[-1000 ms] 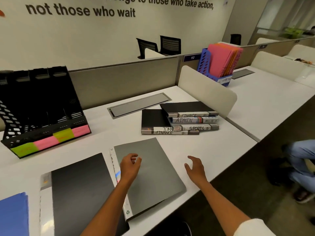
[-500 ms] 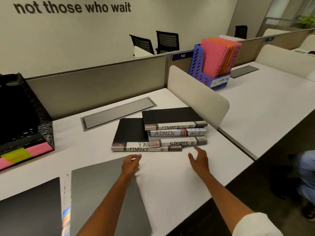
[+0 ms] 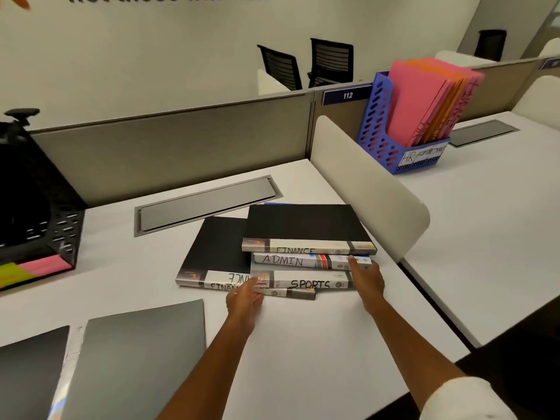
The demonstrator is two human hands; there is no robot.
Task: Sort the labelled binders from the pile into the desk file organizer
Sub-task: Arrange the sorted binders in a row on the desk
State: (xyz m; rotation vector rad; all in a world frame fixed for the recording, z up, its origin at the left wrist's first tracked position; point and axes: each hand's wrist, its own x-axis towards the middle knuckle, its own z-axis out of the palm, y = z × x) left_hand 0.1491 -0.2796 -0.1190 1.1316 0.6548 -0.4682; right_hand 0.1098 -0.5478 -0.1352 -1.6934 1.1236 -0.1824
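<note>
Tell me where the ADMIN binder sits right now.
Head view, right of centre: the ADMIN binder is second from the top of the pile, under a FINANCE binder and above the SPORTS binder.

Black-covered binders with grey-white spines, blue perforated organizer, pink and orange folders.

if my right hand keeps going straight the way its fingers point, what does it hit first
Probably the ADMIN binder: the right hand points forward and its fingertip already looks to be at that spine's right end, above the SPORTS binder. Contact is hard to confirm.
</note>
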